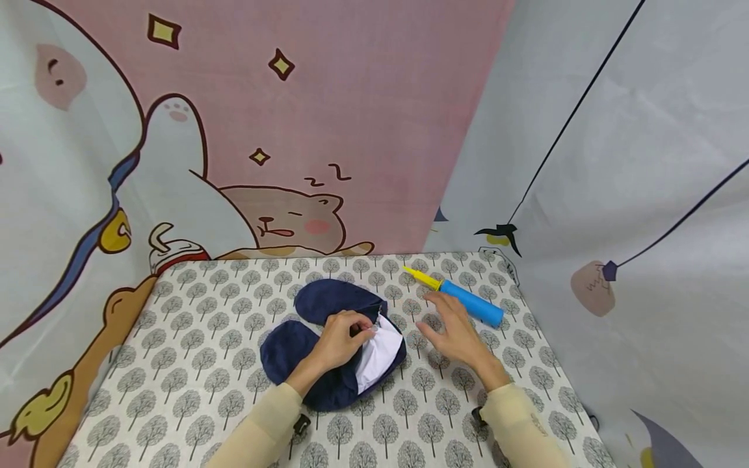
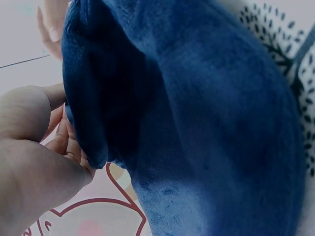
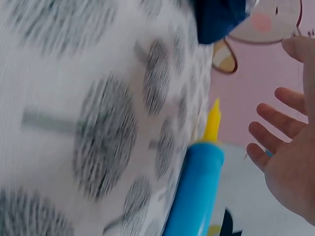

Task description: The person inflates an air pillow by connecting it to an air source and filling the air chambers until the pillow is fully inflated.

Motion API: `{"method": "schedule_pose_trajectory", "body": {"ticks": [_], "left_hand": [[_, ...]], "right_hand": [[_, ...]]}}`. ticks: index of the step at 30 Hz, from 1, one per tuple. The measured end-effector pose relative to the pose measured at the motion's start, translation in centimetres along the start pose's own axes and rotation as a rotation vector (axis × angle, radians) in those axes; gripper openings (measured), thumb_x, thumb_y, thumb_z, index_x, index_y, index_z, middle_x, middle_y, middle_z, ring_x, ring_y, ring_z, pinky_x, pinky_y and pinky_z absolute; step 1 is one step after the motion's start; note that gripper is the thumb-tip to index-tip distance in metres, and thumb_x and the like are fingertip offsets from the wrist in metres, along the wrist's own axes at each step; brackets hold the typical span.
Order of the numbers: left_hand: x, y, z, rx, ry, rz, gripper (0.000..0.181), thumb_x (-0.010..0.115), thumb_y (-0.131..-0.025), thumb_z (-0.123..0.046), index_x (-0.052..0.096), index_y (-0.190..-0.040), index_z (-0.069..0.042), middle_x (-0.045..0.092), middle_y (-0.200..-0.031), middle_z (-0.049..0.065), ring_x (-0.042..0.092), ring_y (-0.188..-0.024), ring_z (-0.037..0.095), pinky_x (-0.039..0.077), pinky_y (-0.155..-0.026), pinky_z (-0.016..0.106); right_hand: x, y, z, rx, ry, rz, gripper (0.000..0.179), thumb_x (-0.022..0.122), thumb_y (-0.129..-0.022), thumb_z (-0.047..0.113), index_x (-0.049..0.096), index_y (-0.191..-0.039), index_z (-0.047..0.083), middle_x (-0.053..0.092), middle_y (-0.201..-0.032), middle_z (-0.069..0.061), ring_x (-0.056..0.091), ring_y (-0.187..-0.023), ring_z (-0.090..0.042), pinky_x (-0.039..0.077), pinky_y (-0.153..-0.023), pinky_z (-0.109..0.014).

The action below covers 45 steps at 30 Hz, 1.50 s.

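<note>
A navy plush U-shaped neck pillow [image 1: 283,348] lies on the table, its two arms toward the left. At its right end it gapes open along a zipper, and white inner material [image 1: 383,351] shows there. My left hand [image 1: 338,341] pinches the edge of this opening; the left wrist view shows thumb and fingers on the navy fabric [image 2: 211,108]. To the right of the pillow my right hand [image 1: 456,331] hovers with fingers spread, holding nothing. Just beyond it lies a blue hand pump [image 1: 476,305] with a yellow nozzle [image 1: 422,278], apart from the fingers in the right wrist view.
The table [image 1: 193,364] wears a white cloth printed with grey trees. Behind it hangs a pink and white curtain [image 1: 374,117] with cartoon animals, and a pale curtain [image 1: 655,162] borders the right side.
</note>
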<state>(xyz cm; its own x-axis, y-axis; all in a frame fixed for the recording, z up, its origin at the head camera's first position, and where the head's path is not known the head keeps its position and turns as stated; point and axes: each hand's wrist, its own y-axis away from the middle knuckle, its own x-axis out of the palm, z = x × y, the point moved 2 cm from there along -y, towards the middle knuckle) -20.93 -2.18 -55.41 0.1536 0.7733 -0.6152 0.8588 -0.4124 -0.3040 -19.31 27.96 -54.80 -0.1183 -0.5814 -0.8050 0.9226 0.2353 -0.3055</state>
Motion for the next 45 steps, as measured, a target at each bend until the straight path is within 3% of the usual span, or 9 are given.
{"method": "schedule_pose_trajectory", "body": {"ticks": [5, 12, 24, 31, 45], "left_hand": [[0.0, -0.1, 0.1, 0.015, -0.005, -0.011, 0.004, 0.087, -0.1, -0.019, 0.086, -0.099, -0.016, 0.077, -0.091, -0.002, 0.066, -0.088, 0.014, 0.051, -0.081, 0.025], [0.1, -0.1, 0.3, 0.016, -0.018, -0.01, 0.006, 0.087, -0.1, -0.018, 0.084, -0.096, -0.02, 0.076, -0.089, -0.005, 0.065, -0.087, 0.011, 0.052, -0.082, 0.024], [0.3, 0.1, 0.3, 0.023, -0.005, -0.002, 0.005, 0.087, -0.1, -0.019, 0.085, -0.099, -0.015, 0.077, -0.091, -0.003, 0.068, -0.088, 0.017, 0.053, -0.082, 0.025], [0.2, 0.2, 0.3, -0.005, 0.003, 0.008, 0.004, 0.088, -0.099, -0.018, 0.085, -0.099, -0.015, 0.077, -0.091, -0.004, 0.068, -0.089, 0.015, 0.052, -0.083, 0.025], [0.2, 0.2, 0.2, 0.018, 0.001, 0.012, 0.004, 0.088, -0.099, -0.016, 0.085, -0.1, -0.015, 0.077, -0.091, -0.003, 0.067, -0.088, 0.016, 0.052, -0.082, 0.025]], "right_hand": [[-1.1, 0.4, -2.6, 0.055, 0.065, 0.017, 0.072, 0.079, -0.103, 0.036, 0.054, -0.163, 0.003, 0.054, -0.168, -0.027, 0.047, -0.158, -0.051, 0.035, -0.13, -0.076], [-2.4, 0.7, -5.5, 0.131, 0.075, 0.038, 0.075, 0.077, -0.107, 0.036, 0.048, -0.167, 0.003, 0.045, -0.172, -0.031, 0.04, -0.16, -0.057, 0.036, -0.127, -0.08], [-3.6, 0.3, -9.7, 0.057, 0.206, -0.021, 0.066, 0.082, -0.102, 0.028, 0.058, -0.157, 0.001, 0.059, -0.16, -0.03, 0.056, -0.146, -0.055, 0.046, -0.117, -0.077], [-3.6, -0.3, -10.8, 0.047, 0.224, -0.004, 0.068, 0.085, -0.099, 0.025, 0.06, -0.155, -0.003, 0.061, -0.157, -0.033, 0.06, -0.141, -0.058, 0.05, -0.113, -0.077], [-2.7, -1.2, -11.8, 0.166, 0.223, 0.068, 0.073, 0.082, -0.103, 0.028, 0.053, -0.162, -0.004, 0.057, -0.16, -0.035, 0.058, -0.143, -0.059, 0.051, -0.113, -0.076]]}}
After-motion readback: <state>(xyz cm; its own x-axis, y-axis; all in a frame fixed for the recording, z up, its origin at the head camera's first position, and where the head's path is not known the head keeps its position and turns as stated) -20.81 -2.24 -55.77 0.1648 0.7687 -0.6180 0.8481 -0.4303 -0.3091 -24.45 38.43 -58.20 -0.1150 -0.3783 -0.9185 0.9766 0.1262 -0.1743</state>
